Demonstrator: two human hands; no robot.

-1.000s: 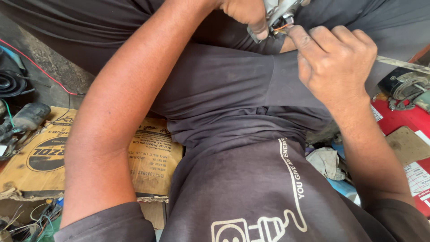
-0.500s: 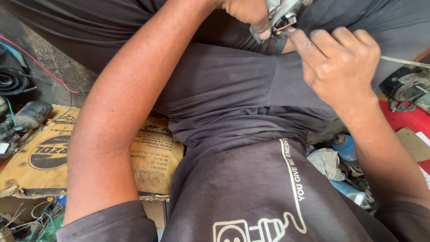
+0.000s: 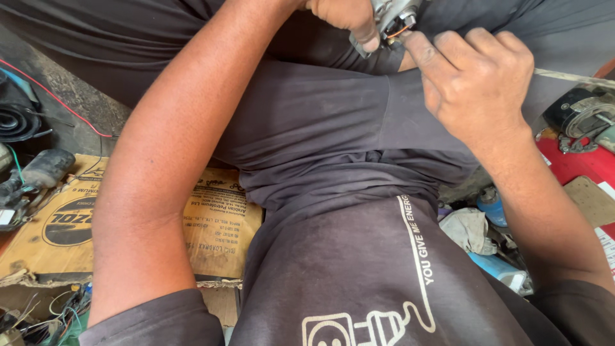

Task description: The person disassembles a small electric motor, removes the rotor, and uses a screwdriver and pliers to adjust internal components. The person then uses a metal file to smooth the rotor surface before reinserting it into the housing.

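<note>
At the top edge of the head view, my left hand (image 3: pixel 343 16) grips a small grey metal part (image 3: pixel 392 14) with orange wires showing at its side. My right hand (image 3: pixel 474 80) is curled beside it, its index fingertip pressed against the wired end of the part. Both hands are held over my lap, above my dark grey shirt (image 3: pixel 359 256) and trousers. Most of the part is cut off by the frame's top edge.
A flattened cardboard sheet (image 3: pixel 218 224) lies on the ground at left, with black motor parts (image 3: pixel 25 176), a black coil (image 3: pixel 16 118) and a red wire (image 3: pixel 57 96) around it. At right sit a red surface (image 3: pixel 576 163), a metal device (image 3: pixel 586 115), a rag (image 3: pixel 467 227) and a blue bottle (image 3: pixel 492 204).
My right hand has shifted slightly along the part's wired end, and the view has moved a little. My left hand keeps its grip.
</note>
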